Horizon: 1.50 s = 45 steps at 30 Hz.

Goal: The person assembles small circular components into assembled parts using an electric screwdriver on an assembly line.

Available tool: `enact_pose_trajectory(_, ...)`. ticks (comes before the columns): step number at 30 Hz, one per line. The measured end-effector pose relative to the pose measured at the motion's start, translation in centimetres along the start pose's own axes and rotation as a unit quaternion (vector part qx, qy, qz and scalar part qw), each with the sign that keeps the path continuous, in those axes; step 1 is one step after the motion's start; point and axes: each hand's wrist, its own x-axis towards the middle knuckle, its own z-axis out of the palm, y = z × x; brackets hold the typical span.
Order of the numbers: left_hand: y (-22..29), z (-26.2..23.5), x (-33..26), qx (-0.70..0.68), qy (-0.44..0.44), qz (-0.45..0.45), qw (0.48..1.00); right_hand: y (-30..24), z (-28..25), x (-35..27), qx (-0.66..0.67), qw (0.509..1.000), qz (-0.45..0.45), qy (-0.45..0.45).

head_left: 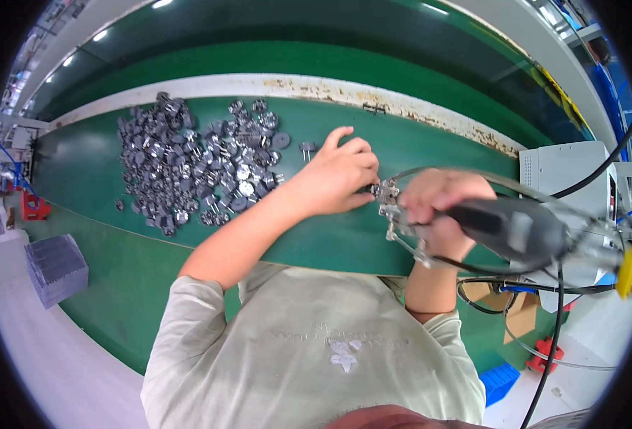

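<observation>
My right hand [439, 199] is wrapped round a dark-handled powered screwdriver [507, 227], held tilted with its metal nose [389, 196] toward my left hand. A cable and a clear tube run from the tool to the right. My left hand [343, 171] is closed beside that nose, thumb and fingers pinched round something small and dark, mostly hidden. Just left of my left hand, a single round grey part with metal prongs [307, 149] sits on the green bench [316, 247]. Further left lies a large heap of similar parts [187, 161].
A rusty white rail [287, 87] runs along the bench's far side, with a small dark piece [374, 109] against it. A pale machine housing [570, 179] stands at the right, with black cables around it. Below are a blue bin [499, 382] and a grey stack [57, 268].
</observation>
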Motion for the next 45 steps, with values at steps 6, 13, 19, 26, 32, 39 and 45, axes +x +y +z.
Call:
enact_pose_trajectory(6,-1.3,-5.5,2.1,0.086,-0.023,-0.074,0.993,-3.3,-2.3,-0.7,0.047,0.991,-0.102,0.071)
enact_pose_trajectory(13,-17.2,-6.9,11.4,0.221,0.094,-0.282,0.929,-0.1,-1.8,-1.4,0.119,0.988,-0.038,0.092)
enact_pose_trajectory(19,-12.8,-5.6,7.8,0.182,0.126,-0.163,0.962,-0.1,-1.8,-1.6,0.102,0.985,-0.029,0.133)
enact_pose_trajectory(26,-2.4,-6.4,0.2,0.122,-0.115,-0.145,0.975,-1.2,-1.3,-1.6,0.090,0.984,-0.007,0.151)
enact_pose_trajectory(32,-6.6,-7.8,5.7,0.105,-0.073,-0.170,0.977,-0.8,-2.5,-2.6,0.054,0.991,-0.016,0.120)
enact_pose_trajectory(39,-3.9,-4.1,2.7,0.056,-0.088,-0.128,0.986,-0.3,-2.6,-2.0,0.084,0.987,-0.022,0.133)
enact_pose_trajectory(45,-2.7,-1.9,4.7,0.033,0.034,-0.118,0.992,-0.5,-2.2,-1.9,0.038,0.985,-0.049,0.163)
